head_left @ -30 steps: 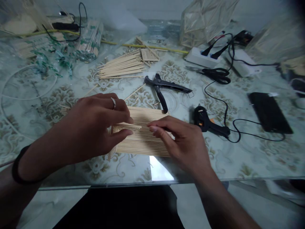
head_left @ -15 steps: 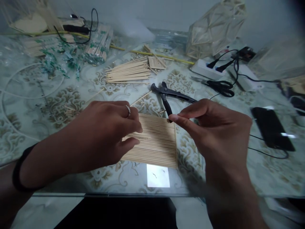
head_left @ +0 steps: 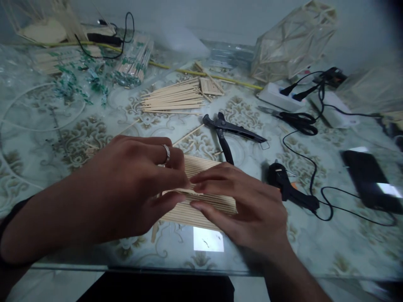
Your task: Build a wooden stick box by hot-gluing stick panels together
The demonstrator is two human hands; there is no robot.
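A flat panel of thin wooden sticks [head_left: 204,165], laid side by side, rests on the table in front of me. My left hand [head_left: 145,180], with a ring and a dark wristband, is closed in a pinch above the panel's left part. Between its thumb and fingers is a thin wooden stick [head_left: 185,191], lying across the panel. From the right, my right hand [head_left: 245,201] reaches over the panel. Its fingertips are at the stick's right end, and its thumb is apart from them, low over the panel. The fingers partly hide that end.
Black cutters [head_left: 233,128] lie just beyond the panel. To the right are a corded glue gun [head_left: 289,188], a phone [head_left: 371,180], scissors [head_left: 296,119] and a power strip [head_left: 280,98]. Loose sticks [head_left: 173,96] and a stick-built frame [head_left: 292,42] are farther back.
My right hand has moved left and down, from beside the cutters to the stick over the panel, and its pinch has opened. The glue gun is now uncovered. My left hand stays nearly in place.
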